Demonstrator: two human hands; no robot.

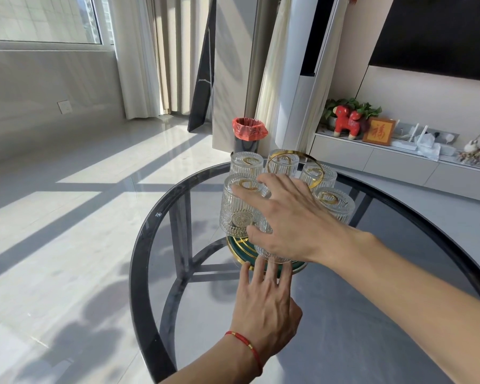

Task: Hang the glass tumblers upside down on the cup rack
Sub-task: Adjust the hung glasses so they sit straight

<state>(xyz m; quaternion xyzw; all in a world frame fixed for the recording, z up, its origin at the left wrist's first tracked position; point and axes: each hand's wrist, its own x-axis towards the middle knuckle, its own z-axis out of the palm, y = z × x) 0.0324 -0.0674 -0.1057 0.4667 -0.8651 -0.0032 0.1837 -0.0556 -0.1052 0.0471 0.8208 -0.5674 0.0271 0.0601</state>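
The cup rack (240, 249), with a green base, gold rim and a gold ring handle on top, stands on the round glass table (139, 245). Several ribbed glass tumblers hang on it upside down, among them one at the left (237, 214) and one at the right (337, 203). My right hand (291, 220) lies over the nearest tumbler (272, 253), fingers spread, thumb against the glass. That tumbler is mostly hidden under the palm. My left hand (263, 303) lies flat, its fingertips touching the front edge of the rack's base.
A black bin with a red liner (248, 134) stands on the floor behind the table. A low white cabinet (372, 159) with ornaments runs along the right wall. The table's dark rim curves around both sides of the rack.
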